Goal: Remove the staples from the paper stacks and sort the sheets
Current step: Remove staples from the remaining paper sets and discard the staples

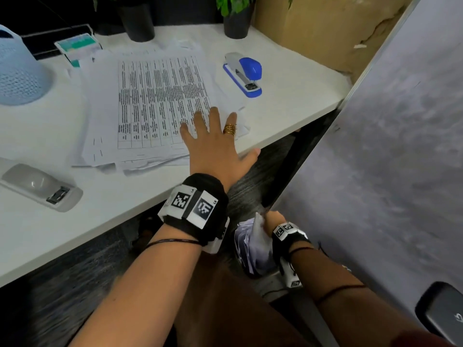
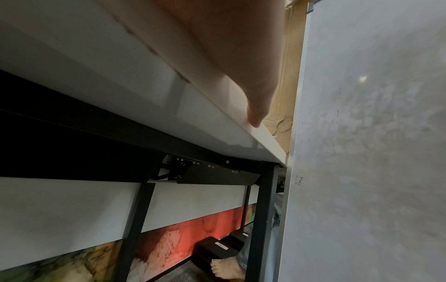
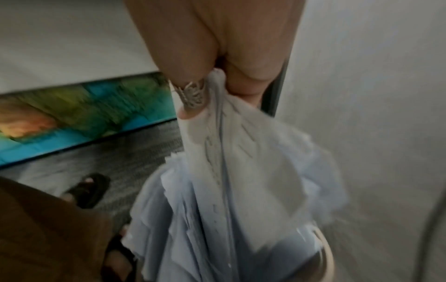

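Fingers of the left hand (image 1: 214,144) lie spread flat, pinning the loose pile of printed white sheets (image 1: 152,106) near the white surface's (image 1: 288,101) front edge, while the right hand (image 1: 273,221) below pinches a crumpled bundle of white papers (image 3: 241,171), likely to sort it away.

Your left hand (image 1: 213,144) lies flat, fingers (image 1: 199,118) spread, on the loose pile of printed white sheets (image 1: 155,103) on the white worktop (image 1: 288,106). Below its edge, your right hand (image 1: 273,220) grips crumpled white paper (image 1: 253,244). A blue-and-grey stapler (image 1: 244,72) sits beside the pile.
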A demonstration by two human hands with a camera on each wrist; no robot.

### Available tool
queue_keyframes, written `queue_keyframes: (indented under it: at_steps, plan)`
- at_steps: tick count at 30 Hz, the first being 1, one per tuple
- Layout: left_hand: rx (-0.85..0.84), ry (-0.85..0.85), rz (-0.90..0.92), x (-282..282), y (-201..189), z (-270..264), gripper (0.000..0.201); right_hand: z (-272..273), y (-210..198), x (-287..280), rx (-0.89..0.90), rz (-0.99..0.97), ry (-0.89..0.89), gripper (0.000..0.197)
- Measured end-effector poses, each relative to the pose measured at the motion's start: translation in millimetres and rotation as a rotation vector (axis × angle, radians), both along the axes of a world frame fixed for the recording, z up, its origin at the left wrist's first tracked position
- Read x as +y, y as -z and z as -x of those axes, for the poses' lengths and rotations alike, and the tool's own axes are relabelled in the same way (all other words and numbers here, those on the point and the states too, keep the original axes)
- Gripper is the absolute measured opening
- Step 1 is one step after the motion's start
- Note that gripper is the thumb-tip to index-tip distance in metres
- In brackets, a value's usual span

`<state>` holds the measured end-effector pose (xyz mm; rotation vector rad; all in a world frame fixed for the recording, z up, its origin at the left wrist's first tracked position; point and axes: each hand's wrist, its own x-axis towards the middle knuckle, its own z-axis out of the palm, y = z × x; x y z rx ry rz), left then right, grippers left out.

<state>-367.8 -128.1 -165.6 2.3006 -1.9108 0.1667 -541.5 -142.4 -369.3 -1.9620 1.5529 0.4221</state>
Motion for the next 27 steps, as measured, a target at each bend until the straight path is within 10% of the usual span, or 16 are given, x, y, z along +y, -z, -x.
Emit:
queue_keyframes:
  at_steps: [9,21,27]
  plan:
    - [0.017,-0.018,-0.023,-0.4,-1.7,2.5,0.082,-11.8,26.3,-5.1,-0.243,0.021,0.22,0.079]
    - [0.139,0.115,-0.192,15.9,-43.1,-23.1,0.092,-45.0,-173.4,27.4,-0.968,0.923,0.273,0.012]
    - [0.238,0.154,-0.224,49.4,-52.8,-56.0,0.07,-73.5,-214.8,25.8,-0.817,0.795,0.141,0.021]
